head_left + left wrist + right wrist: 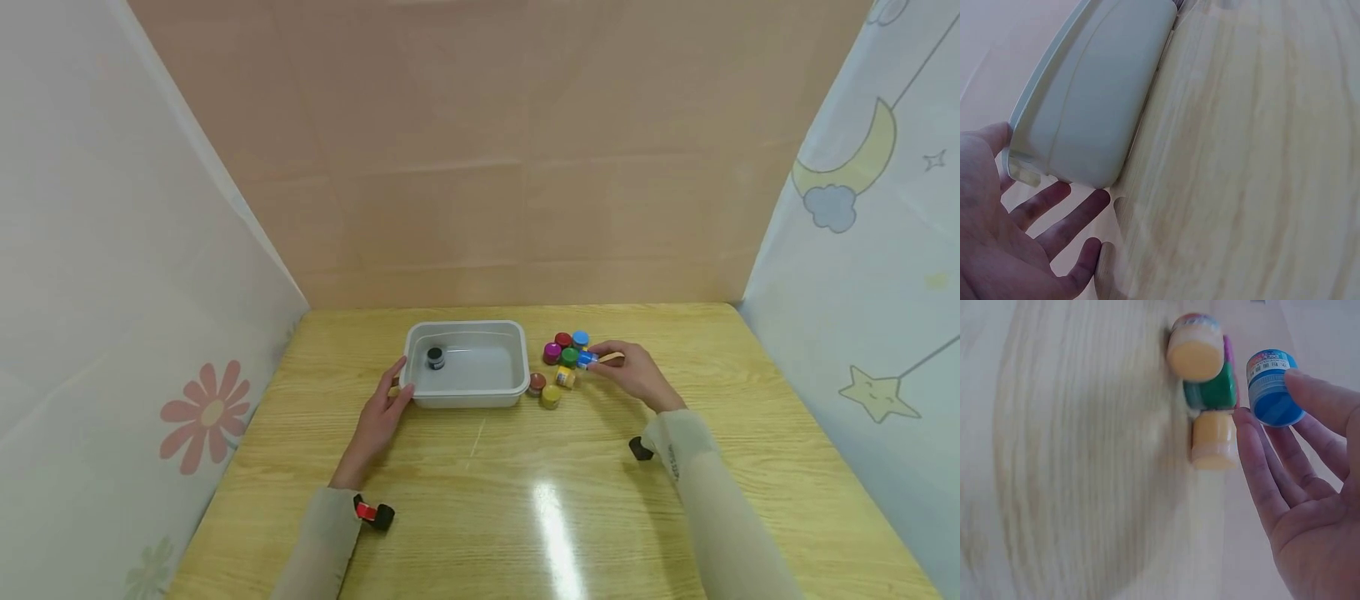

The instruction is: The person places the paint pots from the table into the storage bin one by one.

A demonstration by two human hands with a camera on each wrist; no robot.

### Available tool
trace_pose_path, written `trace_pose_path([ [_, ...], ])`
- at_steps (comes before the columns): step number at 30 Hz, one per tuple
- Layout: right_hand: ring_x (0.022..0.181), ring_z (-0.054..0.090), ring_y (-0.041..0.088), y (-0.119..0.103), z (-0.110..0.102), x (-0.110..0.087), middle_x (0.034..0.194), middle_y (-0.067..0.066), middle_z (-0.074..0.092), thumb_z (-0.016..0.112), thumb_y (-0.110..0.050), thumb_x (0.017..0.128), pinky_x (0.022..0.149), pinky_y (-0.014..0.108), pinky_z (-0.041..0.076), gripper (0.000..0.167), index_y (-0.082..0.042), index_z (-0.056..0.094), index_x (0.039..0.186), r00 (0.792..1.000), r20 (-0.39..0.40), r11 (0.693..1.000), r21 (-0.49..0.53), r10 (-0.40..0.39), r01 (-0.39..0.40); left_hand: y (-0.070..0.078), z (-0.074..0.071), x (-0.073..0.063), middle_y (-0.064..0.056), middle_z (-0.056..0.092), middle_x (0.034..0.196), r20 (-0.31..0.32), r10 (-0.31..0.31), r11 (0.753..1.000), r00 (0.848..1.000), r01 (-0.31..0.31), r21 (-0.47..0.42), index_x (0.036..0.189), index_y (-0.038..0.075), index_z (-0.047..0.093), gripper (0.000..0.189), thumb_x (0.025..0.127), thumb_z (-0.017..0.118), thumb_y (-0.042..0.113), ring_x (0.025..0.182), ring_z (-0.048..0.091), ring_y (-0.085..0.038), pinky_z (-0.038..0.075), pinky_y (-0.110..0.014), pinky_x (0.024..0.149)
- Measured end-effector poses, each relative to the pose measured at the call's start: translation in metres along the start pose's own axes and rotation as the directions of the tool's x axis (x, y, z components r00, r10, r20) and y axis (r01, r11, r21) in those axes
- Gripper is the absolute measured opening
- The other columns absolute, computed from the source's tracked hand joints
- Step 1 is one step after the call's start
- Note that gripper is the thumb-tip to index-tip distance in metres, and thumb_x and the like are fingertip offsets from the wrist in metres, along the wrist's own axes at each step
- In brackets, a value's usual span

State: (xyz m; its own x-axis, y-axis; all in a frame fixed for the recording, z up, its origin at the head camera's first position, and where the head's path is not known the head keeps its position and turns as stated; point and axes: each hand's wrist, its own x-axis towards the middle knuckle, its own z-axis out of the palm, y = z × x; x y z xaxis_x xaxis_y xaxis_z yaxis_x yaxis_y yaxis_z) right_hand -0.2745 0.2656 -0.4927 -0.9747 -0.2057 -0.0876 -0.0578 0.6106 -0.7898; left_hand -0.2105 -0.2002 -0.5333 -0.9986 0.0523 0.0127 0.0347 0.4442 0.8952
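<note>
At the left end of a white plastic container (468,401), my left hand (378,421) holds the rim, fingertips against the outer end wall in the left wrist view. A small black-lidded jar (435,358) stands inside the container. My right hand (636,371) pinches a blue paint jar (1272,387) between thumb and fingers, tilted, beside a cluster of similar jars. That cluster includes a green jar (570,357), a magenta jar (552,353), a dark red jar (562,340) and a light blue jar (581,338). An orange-yellow jar (566,377) sits just in front.
A brown jar (537,384) stands close to the container's right end, with a yellow jar (551,397) next to it. The wooden table (480,483) ends at a pinkish-tan backdrop (450,208). Patterned white sheets hang at both sides.
</note>
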Motion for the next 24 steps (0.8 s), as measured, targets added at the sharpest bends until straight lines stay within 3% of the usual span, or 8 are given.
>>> trace_pose_path([
  [12, 0.120, 0.065, 0.039, -0.039, 0.019, 0.010, 0.142, 0.020, 0.060, 0.070, -0.028, 0.101, 0.099, 0.053, 0.055, 0.043, -0.007, 0.064, 0.137, 0.996, 0.001, 0.994, 0.075, -0.085, 0.085, 0.000, 0.001, 0.000, -0.016, 0.052, 0.147, -0.006, -0.014, 1.000, 1.000, 0.014, -0.012, 0.162, 0.044, 0.027, 0.058, 0.109, 0.050, 0.046, 0.121, 0.067, -0.038, 0.043, -0.061, 0.111],
  [19, 0.116, 0.066, 0.033, -0.064, 0.038, 0.020, 0.127, 0.016, 0.068, 0.073, -0.025, 0.099, 0.094, 0.045, 0.057, 0.038, -0.008, 0.067, 0.133, 0.989, 0.027, 0.984, 0.114, -0.144, 0.140, -0.001, 0.001, 0.000, -0.017, 0.050, 0.149, -0.002, -0.021, 0.999, 1.000, 0.021, -0.024, 0.162, 0.044, 0.027, 0.059, 0.108, 0.049, 0.051, 0.124, 0.065, -0.040, 0.042, -0.062, 0.112],
  [24, 0.114, 0.068, 0.032, -0.079, 0.050, 0.025, 0.128, 0.014, 0.069, 0.074, -0.025, 0.098, 0.095, 0.045, 0.057, 0.036, -0.009, 0.069, 0.130, 0.984, 0.041, 0.975, 0.150, -0.171, 0.163, -0.002, 0.001, 0.001, -0.017, 0.051, 0.149, 0.000, -0.010, 1.000, 1.000, 0.010, -0.026, 0.162, 0.043, 0.027, 0.060, 0.107, 0.050, 0.052, 0.124, 0.065, -0.040, 0.042, -0.062, 0.112],
])
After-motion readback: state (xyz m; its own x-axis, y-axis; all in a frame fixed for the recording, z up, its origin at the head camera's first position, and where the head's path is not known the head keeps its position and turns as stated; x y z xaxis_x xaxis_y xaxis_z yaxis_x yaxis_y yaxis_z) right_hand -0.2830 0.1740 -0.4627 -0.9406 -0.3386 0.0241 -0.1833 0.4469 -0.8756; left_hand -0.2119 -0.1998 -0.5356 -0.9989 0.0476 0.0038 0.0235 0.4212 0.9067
